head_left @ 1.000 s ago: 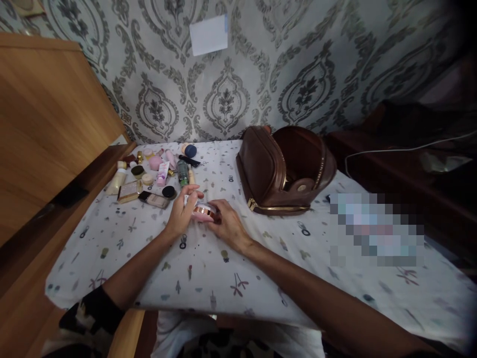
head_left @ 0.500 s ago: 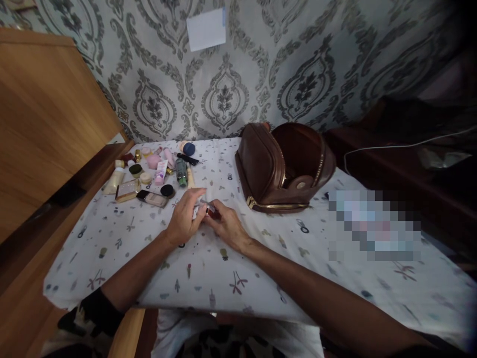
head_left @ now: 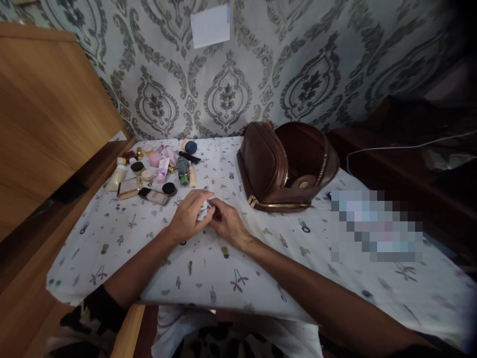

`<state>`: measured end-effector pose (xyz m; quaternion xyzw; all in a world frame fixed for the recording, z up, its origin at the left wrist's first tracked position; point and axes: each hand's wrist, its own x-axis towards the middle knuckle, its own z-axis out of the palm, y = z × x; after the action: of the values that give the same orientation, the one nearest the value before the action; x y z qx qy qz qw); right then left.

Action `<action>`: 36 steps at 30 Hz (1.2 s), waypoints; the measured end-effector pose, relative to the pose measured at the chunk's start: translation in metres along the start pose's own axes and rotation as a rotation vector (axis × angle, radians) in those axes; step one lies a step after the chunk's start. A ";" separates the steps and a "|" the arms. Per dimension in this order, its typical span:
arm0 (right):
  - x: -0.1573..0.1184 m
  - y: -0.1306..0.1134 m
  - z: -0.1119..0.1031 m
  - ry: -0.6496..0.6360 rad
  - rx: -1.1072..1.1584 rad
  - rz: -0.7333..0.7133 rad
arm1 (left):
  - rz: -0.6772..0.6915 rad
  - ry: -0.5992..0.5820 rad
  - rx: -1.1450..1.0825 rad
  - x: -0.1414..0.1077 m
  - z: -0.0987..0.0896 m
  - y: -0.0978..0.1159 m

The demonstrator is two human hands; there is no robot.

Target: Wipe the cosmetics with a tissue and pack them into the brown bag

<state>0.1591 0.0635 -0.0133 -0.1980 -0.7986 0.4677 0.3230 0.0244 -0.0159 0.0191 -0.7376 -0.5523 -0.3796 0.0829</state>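
At mid-table, your left hand [head_left: 189, 216] is curled round a crumpled white tissue [head_left: 202, 211]; your right hand [head_left: 229, 226] is up against it, fingers bent, their hold hidden. Hands together, well in from the near edge of the printed tablecloth [head_left: 261, 293], with patterned cloth between. Black round lid [head_left: 169, 189] and foundation bottle [head_left: 154, 196] sit just left, fronting the cosmetics cluster that reaches toward the left edge. Brown leather bag [head_left: 261, 161], unzipped, far right of your hands, a strip of cloth between. Damask-patterned wall [head_left: 227, 94] borders the far edge.
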 end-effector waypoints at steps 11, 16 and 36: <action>0.007 0.011 0.001 0.047 0.437 0.188 | -0.511 0.013 -0.435 -0.003 0.005 -0.025; 0.009 0.005 -0.001 0.103 0.721 0.272 | -0.540 0.052 -0.488 -0.007 0.010 -0.024; 0.008 -0.007 -0.010 -0.170 1.209 0.446 | -0.520 0.130 -0.600 -0.006 0.008 -0.022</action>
<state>0.1600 0.0713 -0.0006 -0.1048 -0.3571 0.9045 0.2084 0.0079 -0.0074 0.0034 -0.5393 -0.5787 -0.5781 -0.2004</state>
